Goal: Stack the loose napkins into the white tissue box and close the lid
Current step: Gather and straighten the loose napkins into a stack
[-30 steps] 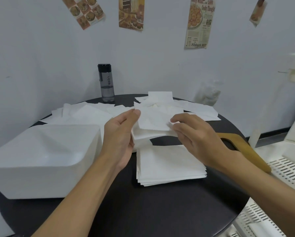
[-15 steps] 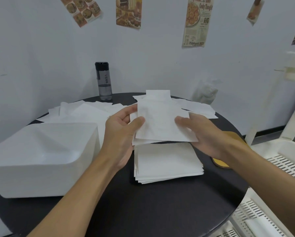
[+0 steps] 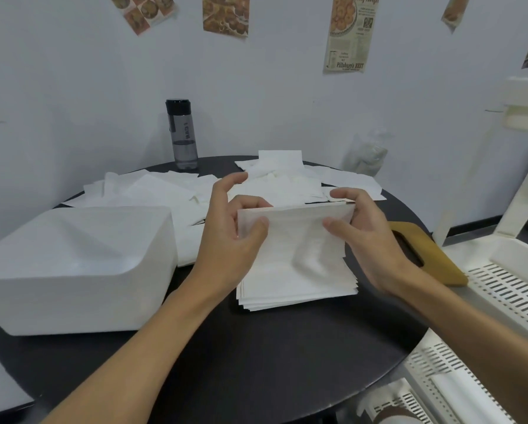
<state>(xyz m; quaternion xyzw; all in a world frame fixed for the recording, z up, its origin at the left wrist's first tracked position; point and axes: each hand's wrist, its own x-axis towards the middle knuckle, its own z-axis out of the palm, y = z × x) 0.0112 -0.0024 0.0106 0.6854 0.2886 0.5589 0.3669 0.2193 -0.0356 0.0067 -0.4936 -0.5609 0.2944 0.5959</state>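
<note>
head — left hand (image 3: 230, 240), right hand (image 3: 371, 240) pinch papery napkins (image 3: 296, 229)

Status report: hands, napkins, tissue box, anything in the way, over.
Left hand, right hand pinch held napkins above the stack. White tissue box apart, left. Loose napkins scattered behind.

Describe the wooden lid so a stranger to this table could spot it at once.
Start at the round black table. At its right edge, beyond the right hand, lies the wooden lid. It alone is brown, with a dark slot; its neighbours are white.
</note>
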